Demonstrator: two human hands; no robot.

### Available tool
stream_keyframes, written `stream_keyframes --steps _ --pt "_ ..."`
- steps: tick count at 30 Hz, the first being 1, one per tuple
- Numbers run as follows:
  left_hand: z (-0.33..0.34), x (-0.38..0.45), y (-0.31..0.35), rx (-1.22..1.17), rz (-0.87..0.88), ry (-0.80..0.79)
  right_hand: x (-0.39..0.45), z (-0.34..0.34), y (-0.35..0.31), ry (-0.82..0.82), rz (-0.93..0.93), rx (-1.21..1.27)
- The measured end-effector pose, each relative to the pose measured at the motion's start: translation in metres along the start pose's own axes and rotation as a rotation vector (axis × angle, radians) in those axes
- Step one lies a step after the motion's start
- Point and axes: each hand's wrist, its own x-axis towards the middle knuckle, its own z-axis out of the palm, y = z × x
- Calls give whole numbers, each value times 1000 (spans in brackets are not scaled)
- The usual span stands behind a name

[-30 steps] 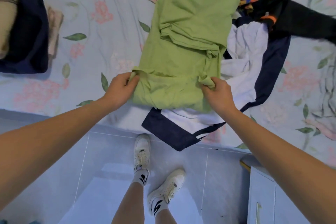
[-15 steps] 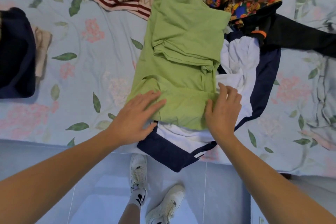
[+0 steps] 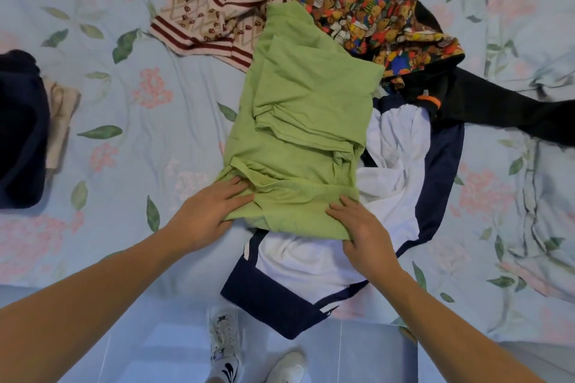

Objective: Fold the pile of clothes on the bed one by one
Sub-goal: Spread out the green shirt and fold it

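Here, in the head view, the green garment (image 3: pixel 298 134) lies lengthwise mid-bed over a white and navy garment (image 3: pixel 395 165) whose near end hangs past the bed (image 3: pixel 124 102) edge; the left hand (image 3: pixel 208 211) lies flat with straight fingers on its near-left corner, and the right hand (image 3: pixel 364 230) presses flat on its near-right hem. Bare floral sheet opens to the left, between the green garment and a dark folded stack (image 3: pixel 18 130) at the left border, while a knit sweater (image 3: pixel 224 9), a bear-print garment (image 3: pixel 373 22) and a black garment (image 3: pixel 497 109) crowd the far and right sides. No writing is readable.

one green shirt (image 3: pixel 298 140), one navy-and-white jersey (image 3: pixel 314 261), one bear-print shirt (image 3: pixel 370 22), one knit sweater (image 3: pixel 217 15), one black garment (image 3: pixel 504 109), two white sneakers (image 3: pixel 224 339).
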Motion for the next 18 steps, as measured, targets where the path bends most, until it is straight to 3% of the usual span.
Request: stream_keyframes --steps 3,6,11,15,18 --pt "-46 14 5 -317 -185 43 30 -40 -1 18 180 238" --pt "-99 53 7 -540 -346 215 75 -80 -1 90 275 369" --pt "-155 156 -7 -567 -363 338 173 -130 21 191 301 374" --pt "-188 255 -17 -622 -364 383 264 -157 55 260 336 185" --pt "-190 318 -32 -509 -495 499 306 -162 61 409 374 55"
